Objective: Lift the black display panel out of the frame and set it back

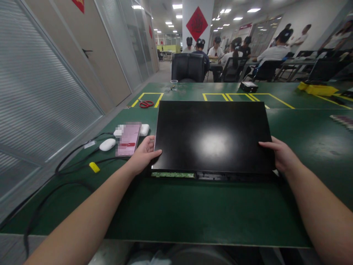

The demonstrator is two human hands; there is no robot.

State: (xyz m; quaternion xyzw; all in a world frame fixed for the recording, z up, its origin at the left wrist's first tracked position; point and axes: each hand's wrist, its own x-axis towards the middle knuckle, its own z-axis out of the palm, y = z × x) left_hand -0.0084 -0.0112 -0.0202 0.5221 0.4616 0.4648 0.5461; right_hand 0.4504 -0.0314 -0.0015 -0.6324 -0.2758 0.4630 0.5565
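Note:
A flat black display panel (209, 129) faces up in front of me, with light glaring off its lower middle. My left hand (145, 154) grips its left edge, the thumb over the front. On the opposite edge, my right hand (280, 152) holds it the same way, thumb on top and fingers behind. Under the panel's near edge shows a strip of green circuit board (173, 175) and a black frame (220, 177). The panel covers the rest of what lies beneath it.
On the green table (209, 217), a phone (129, 140), white mouse (107, 144), black cables and a yellow piece (94, 167) lie left. Red-handled scissors (146, 104), a clear cup (174, 85) and a black box (248, 87) sit farther back. Several people sit at tables beyond.

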